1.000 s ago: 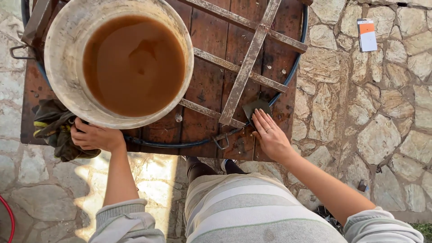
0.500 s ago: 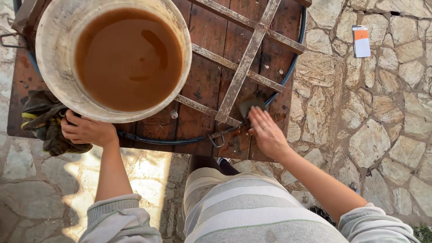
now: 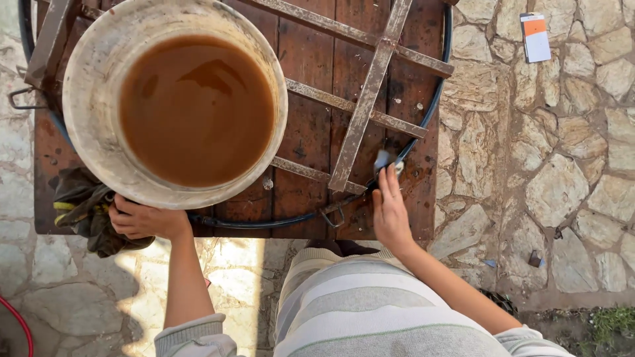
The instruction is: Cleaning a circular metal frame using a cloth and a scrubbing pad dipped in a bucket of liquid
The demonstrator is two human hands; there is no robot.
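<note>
While your left hand (image 3: pixel 142 220) grips the bucket (image 3: pixel 92 142) rim at the table's (image 3: pixel 311 125) near edge and your right hand's (image 3: pixel 390 215) flat, released fingers press a small rag (image 3: pixel 382 159), a tug could slosh the muddy water (image 3: pixel 196 109).

The bucket (image 3: pixel 175 102) stands on the table (image 3: pixel 311 132), left of the metal frame (image 3: pixel 367 99); the rag (image 3: pixel 86 211) lies at its left near corner.

stone paving (image 3: pixel 562 192) right of worktop | orange-and-white card (image 3: pixel 535 37) lying on it (far corner) | red hose (image 3: pixel 18 320) at lower left | grass patch (image 3: pixel 605 324) lower right
</note>
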